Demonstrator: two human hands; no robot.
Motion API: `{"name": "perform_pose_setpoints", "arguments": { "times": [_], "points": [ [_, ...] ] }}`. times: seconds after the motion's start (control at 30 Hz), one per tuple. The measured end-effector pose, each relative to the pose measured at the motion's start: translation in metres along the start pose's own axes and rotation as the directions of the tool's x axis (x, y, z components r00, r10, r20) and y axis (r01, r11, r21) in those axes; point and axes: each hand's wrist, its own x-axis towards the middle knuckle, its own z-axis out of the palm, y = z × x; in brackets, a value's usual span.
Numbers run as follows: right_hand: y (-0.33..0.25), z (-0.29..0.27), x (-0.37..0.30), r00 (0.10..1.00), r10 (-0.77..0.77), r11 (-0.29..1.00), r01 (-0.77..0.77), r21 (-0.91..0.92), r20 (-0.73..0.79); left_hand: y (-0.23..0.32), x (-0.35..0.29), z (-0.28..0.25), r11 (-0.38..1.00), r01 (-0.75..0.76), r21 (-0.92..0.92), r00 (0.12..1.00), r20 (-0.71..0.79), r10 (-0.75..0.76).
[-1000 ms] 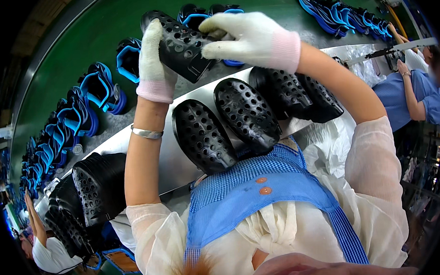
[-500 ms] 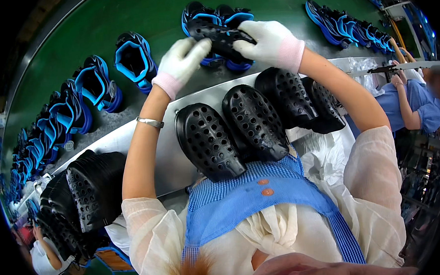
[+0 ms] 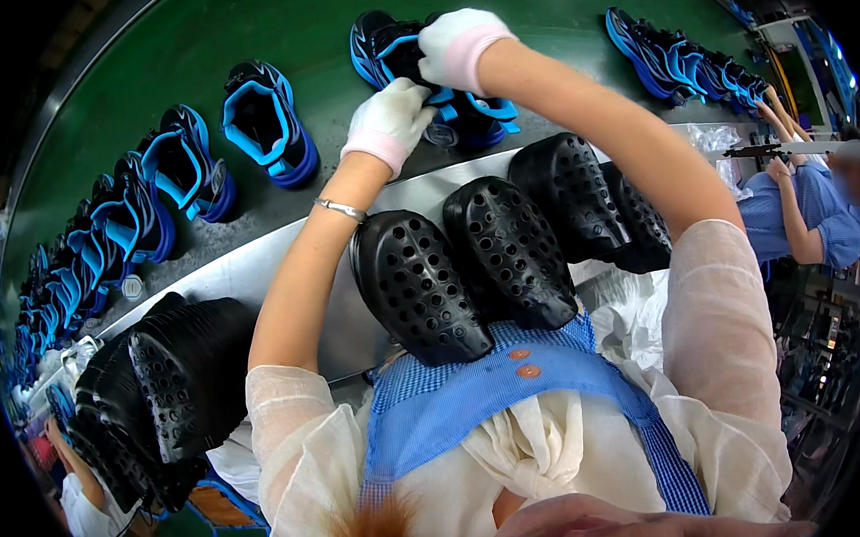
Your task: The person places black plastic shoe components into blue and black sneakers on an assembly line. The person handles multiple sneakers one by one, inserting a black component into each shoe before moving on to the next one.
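Note:
My two hands, in white gloves with pink cuffs, are together over a pair of black-and-blue sneakers on the green belt. My left hand (image 3: 390, 123) curls its fingers at the near side of the left sneaker (image 3: 373, 50). Closed over the sneakers' openings is my right hand (image 3: 459, 51), its grip hidden behind the glove. Part of the right sneaker (image 3: 481, 130) shows below it. The black perforated shoe form held a moment ago is hidden. Nearer to me, black perforated shoe forms (image 3: 419, 284) lie on the metal ledge (image 3: 328, 274).
More sneakers (image 3: 269, 126) line the belt (image 3: 291, 23) to the left, and another row (image 3: 652, 57) is at the right. A stack of black forms (image 3: 178, 379) stands at lower left. Co-workers (image 3: 801, 205) are at the right and far left.
Both hands have come down onto the sneaker pair and closer together, the right one shifting left. The black form held between them is out of sight.

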Motion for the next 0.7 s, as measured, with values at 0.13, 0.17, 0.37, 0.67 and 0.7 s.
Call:
{"name": "perform_pose_setpoints", "arguments": {
  "times": [0.13, 0.17, 0.37, 0.67, 0.7],
  "points": [
    [-0.018, 0.031, 0.027, 0.998, -0.051, 0.998, 0.05, -0.024, -0.033, 0.0, 0.002, 0.001, 0.999, 0.033, 0.019, 0.999, 0.035, -0.034],
    [-0.02, 0.036, 0.034, 0.996, -0.062, 0.998, 0.061, -0.013, -0.07, 0.001, 0.004, -0.002, 0.997, 0.075, 0.031, 0.992, 0.103, -0.078],
    [-0.018, 0.035, 0.061, 0.992, -0.016, 0.991, -0.001, 0.136, 0.126, 0.012, 0.026, -0.013, 0.879, 0.448, -0.165, 0.793, 0.528, -0.305],
    [-0.023, 0.066, 0.078, 0.996, -0.062, 0.986, 0.072, 0.149, -0.07, -0.004, 0.036, 0.009, 0.927, 0.368, 0.071, 0.726, 0.601, -0.334],
    [-0.02, 0.075, 0.082, 0.989, -0.048, 0.98, 0.073, 0.183, -0.138, 0.001, 0.036, 0.007, 0.916, 0.388, 0.098, 0.702, 0.613, -0.363]
  ]
}}
